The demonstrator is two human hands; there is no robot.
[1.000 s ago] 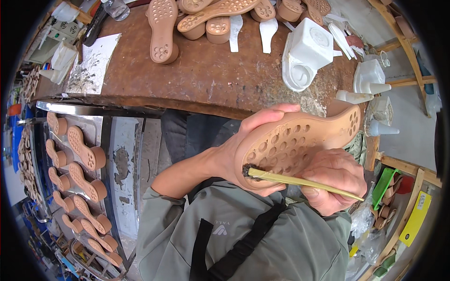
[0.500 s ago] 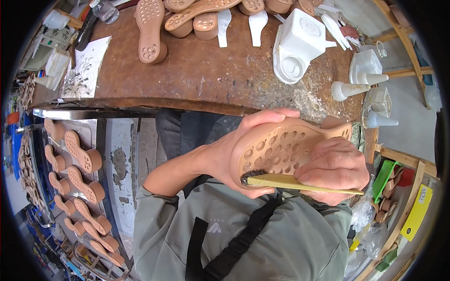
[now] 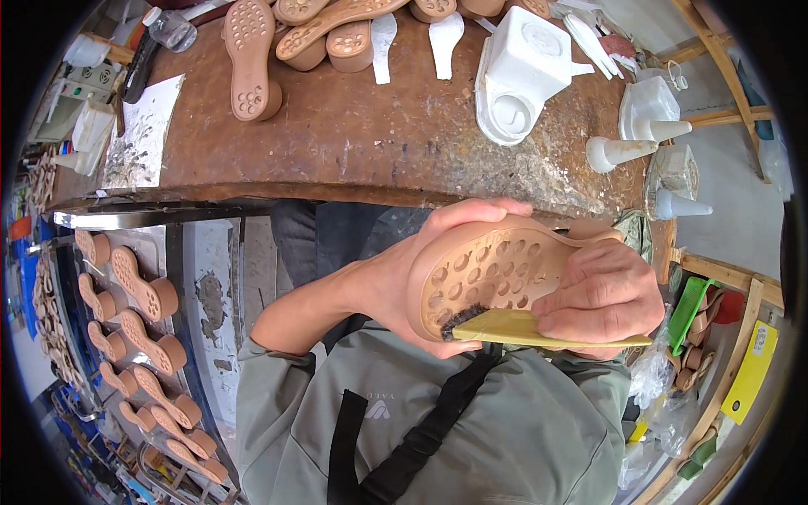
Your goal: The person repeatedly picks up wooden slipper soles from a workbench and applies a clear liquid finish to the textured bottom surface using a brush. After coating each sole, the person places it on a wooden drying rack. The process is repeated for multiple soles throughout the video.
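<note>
Over my lap, my left hand [image 3: 402, 282] grips a tan shoe sole [image 3: 492, 271] by its rounded end, thumb along the far rim and fingers beneath. The sole's face, dotted with round hollows, is turned up toward me. My right hand [image 3: 599, 290] is closed round a flat yellow-handled brush [image 3: 526, 330]. Its dark bristles touch the inside of the sole near the rim closest to me. The right hand hides the sole's narrower part.
Beyond lies a worn brown workbench [image 3: 337, 139] with more tan soles [image 3: 250, 63], white cut pieces [image 3: 442, 46] and a white plastic container [image 3: 526, 71]. White nozzle bottles [image 3: 619, 151] stand at its right. A rack [image 3: 151, 223] of soles is on my left.
The brush has tilted, and its bristles have shifted slightly along the sole's near rim. The sole has turned a little in my left hand. The whole view has shifted slightly.
</note>
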